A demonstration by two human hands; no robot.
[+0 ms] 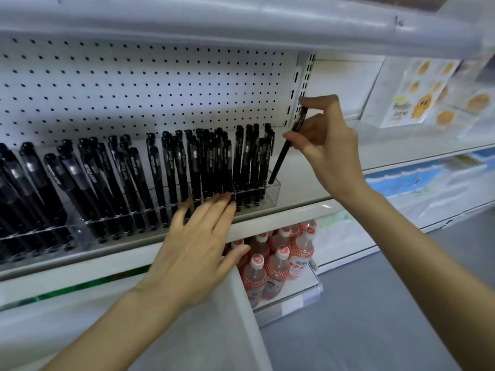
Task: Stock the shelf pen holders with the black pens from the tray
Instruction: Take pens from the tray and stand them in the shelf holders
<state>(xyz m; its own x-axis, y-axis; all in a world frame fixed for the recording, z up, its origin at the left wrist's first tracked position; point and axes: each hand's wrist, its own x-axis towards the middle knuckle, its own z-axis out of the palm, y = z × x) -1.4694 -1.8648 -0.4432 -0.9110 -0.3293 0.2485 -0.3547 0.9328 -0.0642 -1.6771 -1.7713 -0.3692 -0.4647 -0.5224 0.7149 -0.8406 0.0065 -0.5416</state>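
Observation:
Clear plastic pen holders (270, 194) line the white shelf (297, 210), packed with several black pens (171, 167) standing upright. My right hand (324, 137) pinches one black pen (282, 156) near its cap; the pen is tilted, its tip dipping into the rightmost slot of the holder. My left hand (198, 242) lies flat with spread fingers, the fingertips touching the front of the holders, holding nothing. The white tray (241, 311) sits below my left forearm; its inside is mostly hidden.
A pegboard back panel (134, 89) rises behind the pens, and an upper shelf (241, 25) overhangs. Pink bottles (278, 258) stand on the lower shelf. Packaged goods (417, 95) fill the shelving to the right. Grey floor (361, 317) lies below.

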